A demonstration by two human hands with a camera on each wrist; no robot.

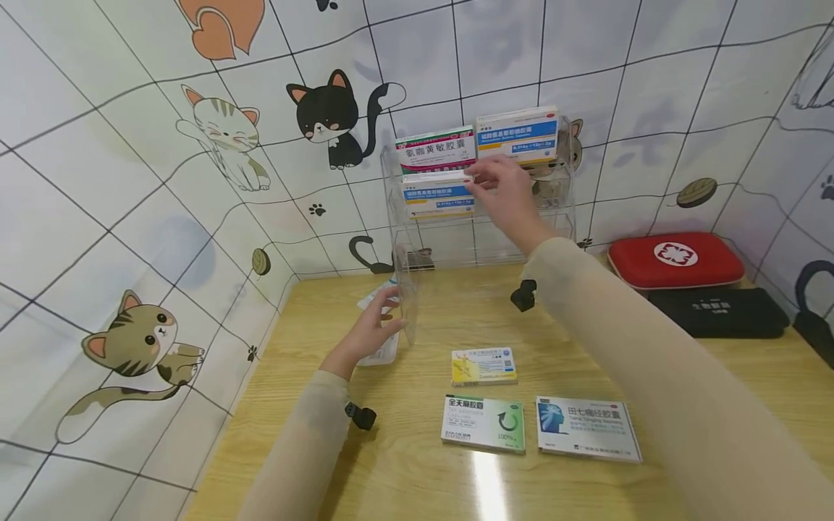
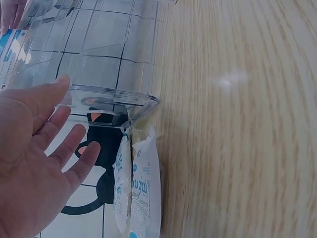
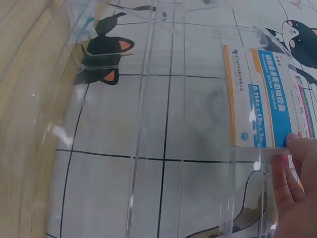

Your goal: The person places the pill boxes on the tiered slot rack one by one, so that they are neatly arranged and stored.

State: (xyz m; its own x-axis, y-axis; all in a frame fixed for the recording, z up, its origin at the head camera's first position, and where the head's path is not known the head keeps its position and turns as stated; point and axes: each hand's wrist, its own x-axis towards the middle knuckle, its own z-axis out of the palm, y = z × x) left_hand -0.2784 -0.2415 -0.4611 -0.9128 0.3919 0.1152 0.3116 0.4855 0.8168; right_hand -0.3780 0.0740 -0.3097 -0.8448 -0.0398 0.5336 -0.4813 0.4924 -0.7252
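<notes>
A: Which way is the white-and-blue box [image 1: 436, 195] pointed?

B: In the head view, its long axis is laid from left to right, along the clear stand [image 1: 405, 271]. The printed face is turned toward the person, and the lettering is seen upright.

A: And where is it placed?

B: At the left part of the stand, lower than the red-and-green-banded box [image 1: 436, 153]. Whether its weight is carried by the shelf cannot be told.

A: How is it held?

B: By the right hand [image 1: 508, 195] — it is pinched at its right end, with the thumb laid on the printed face. The grip of the left hand [image 1: 366, 334] is relaxed, and nothing is held by it; whether the nearby side panel of the stand is touched cannot be told.

A: How many things are counted?

B: Three boxes at the stand: one banded, and two white-and-blue, the upper white-and-blue box [image 1: 517, 139] being set at the right. Three more are laid flat on the surface [image 1: 404, 449]: one yellow-and-white box [image 1: 484, 366], one green-and-white box [image 1: 483, 424] and one blue-pictured box [image 1: 588, 429]. Two white packets [image 2: 146, 188] are found near the left hand. At the far right, one red case [image 1: 638, 264] and one black pouch [image 1: 717, 311] are seen.
</notes>
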